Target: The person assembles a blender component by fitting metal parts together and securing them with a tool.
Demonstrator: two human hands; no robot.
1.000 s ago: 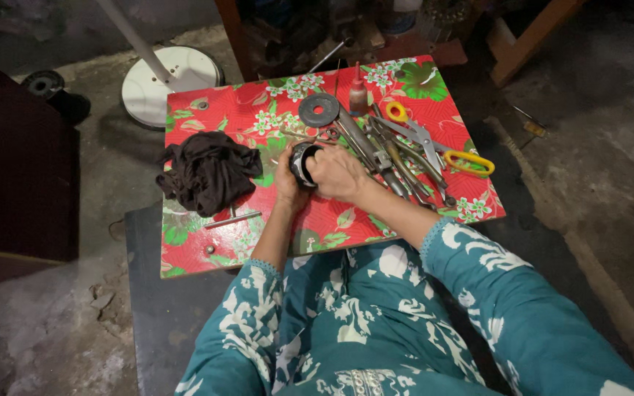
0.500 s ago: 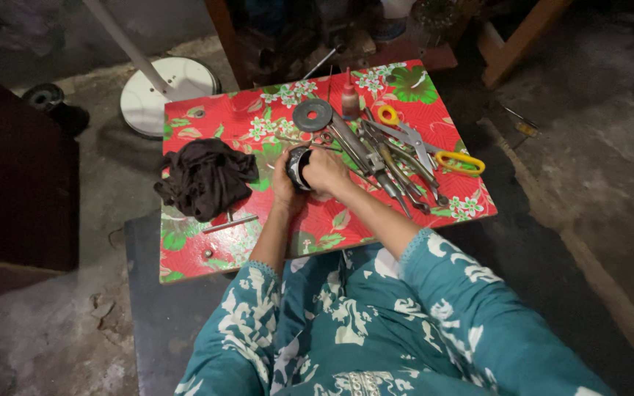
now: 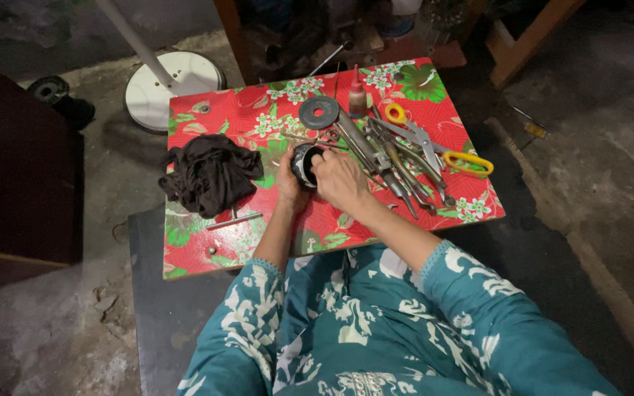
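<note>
Looking down at the middle of the frame, I see both hands meeting on a small dark round part (image 3: 304,163) that sits on the red flowered table (image 3: 258,110). My left hand (image 3: 288,187) cups it from the lower left, fingers curled around its side. My right hand (image 3: 339,180) covers its right edge with fingers bent onto it; whether they pinch it or only press I cannot tell from here. Just right of the hands lies a heap of pliers and screwdrivers (image 3: 398,158), with a grey disc (image 3: 318,112) above. A black cloth (image 3: 210,174) lies at centre left.
</note>
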